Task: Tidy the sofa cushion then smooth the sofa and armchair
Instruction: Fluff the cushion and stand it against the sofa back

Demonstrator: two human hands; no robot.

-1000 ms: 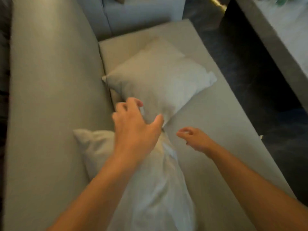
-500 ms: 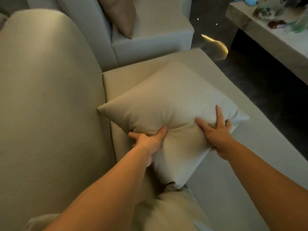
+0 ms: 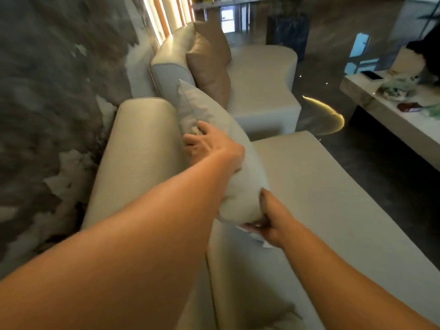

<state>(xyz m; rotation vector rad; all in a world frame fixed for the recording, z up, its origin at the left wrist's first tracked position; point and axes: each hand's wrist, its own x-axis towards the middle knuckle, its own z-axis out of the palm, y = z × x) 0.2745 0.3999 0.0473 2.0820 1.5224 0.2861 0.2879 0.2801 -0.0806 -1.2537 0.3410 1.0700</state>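
A pale grey cushion [image 3: 242, 186] stands on edge against the sofa's backrest [image 3: 138, 160], lifted off the beige seat [image 3: 321, 210]. My left hand [image 3: 212, 144] grips its upper edge from the backrest side. My right hand [image 3: 269, 217] holds its lower corner from underneath. A second pale cushion [image 3: 283, 317] shows only as a corner at the bottom edge. Beyond the sofa's far end stands the pale armchair [image 3: 262, 75] with a tan cushion [image 3: 212, 63] leaning upright against its back.
A low white table [image 3: 400, 125] with a phone and small items runs along the right. Dark glossy floor [image 3: 371, 158] lies between it and the sofa. A grey marbled wall [image 3: 52, 103] stands close behind the backrest.
Both hands have lifted the grey cushion from lying flat on the seat and turned it up on edge against the backrest. My view has risen toward the armchair.
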